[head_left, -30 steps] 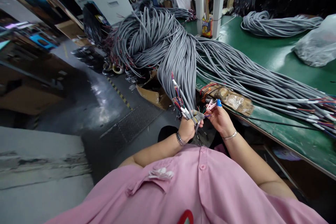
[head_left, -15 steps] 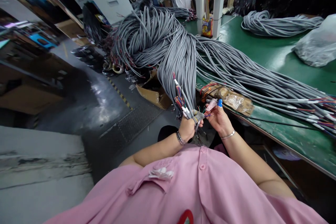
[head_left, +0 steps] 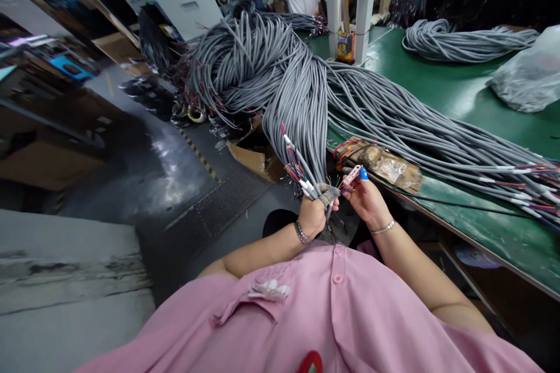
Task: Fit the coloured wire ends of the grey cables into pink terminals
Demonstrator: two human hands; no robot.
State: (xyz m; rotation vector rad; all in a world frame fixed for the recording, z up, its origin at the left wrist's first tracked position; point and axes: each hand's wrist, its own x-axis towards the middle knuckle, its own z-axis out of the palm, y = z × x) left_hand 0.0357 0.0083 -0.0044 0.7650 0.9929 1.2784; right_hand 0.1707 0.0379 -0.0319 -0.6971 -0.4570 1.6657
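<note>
Left hand (head_left: 312, 215) clenched around gray cables (head_left: 306, 166), right hand (head_left: 368, 204) pinching pink tool (head_left: 352, 175), cardboard box (head_left: 248, 159) beyond, contents unclear.

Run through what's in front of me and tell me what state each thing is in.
Left hand: closed around cables
Held cables: ends stripped, coloured wires exposed
Right hand: pinching a pink piece
Pink piece: held beside the wire ends
Large cable bundle: draped over the table edge
Cable coil: looped, lying on the table
Cardboard box: open
Plastic bag: crumpled
</note>
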